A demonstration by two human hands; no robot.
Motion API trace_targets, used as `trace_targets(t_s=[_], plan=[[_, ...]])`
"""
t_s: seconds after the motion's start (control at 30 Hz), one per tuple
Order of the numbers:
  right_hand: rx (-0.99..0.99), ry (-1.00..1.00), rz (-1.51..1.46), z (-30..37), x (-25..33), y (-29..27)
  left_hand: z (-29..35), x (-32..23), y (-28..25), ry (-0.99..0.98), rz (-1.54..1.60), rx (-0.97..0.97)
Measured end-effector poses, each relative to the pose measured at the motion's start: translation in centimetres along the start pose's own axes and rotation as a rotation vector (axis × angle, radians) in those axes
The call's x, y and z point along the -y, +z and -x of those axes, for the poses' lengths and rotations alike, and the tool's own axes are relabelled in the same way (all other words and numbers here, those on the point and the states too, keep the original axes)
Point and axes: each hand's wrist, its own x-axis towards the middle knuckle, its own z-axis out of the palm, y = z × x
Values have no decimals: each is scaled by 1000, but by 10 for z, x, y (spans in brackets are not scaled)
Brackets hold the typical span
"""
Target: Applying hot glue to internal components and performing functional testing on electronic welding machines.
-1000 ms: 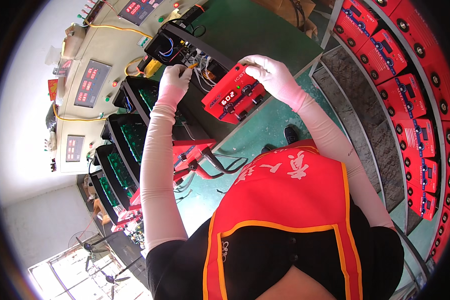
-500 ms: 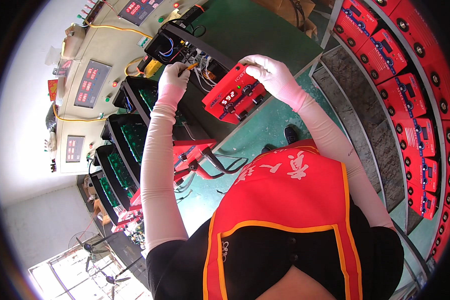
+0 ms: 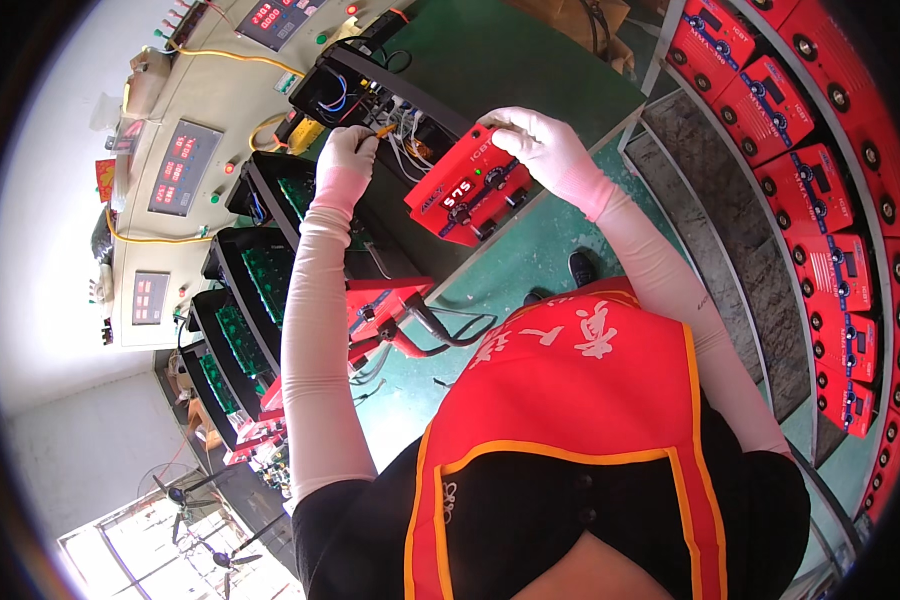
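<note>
Gloved in white, my left hand point(image 3: 346, 163) pinches a slim orange tool point(image 3: 385, 131), perhaps a small screwdriver, pointed toward the open inside of a welding machine. My right hand point(image 3: 542, 150), also gloved, grips the upper corner of that machine's red front panel point(image 3: 470, 190). The panel is tilted toward me, with a lit red digital display point(image 3: 457, 193), knobs and a small green light. White wires point(image 3: 402, 155) run behind it to the circuit parts. Whether the tool's tip touches anything is hidden.
On the right, a curved-looking rack holds several red welding machines point(image 3: 770, 110). To the left stand several open black housings with green circuit boards point(image 3: 235, 330), below a control panel with lit displays point(image 3: 185, 168). A green bench top point(image 3: 530, 60) lies beyond my hands.
The number on the red panel's display has changed, and so have readings on the control panel. Both hands stay almost exactly where they were.
</note>
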Motion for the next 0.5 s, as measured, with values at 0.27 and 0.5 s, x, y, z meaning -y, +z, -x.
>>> trace_targets(t_s=[0.27,0.5], plan=[[-2,27,42,1,5,-1,0,-7,0,-99,96,18],[-6,21,44,1,5,-1,-1,-1,2,-41,-23,30]])
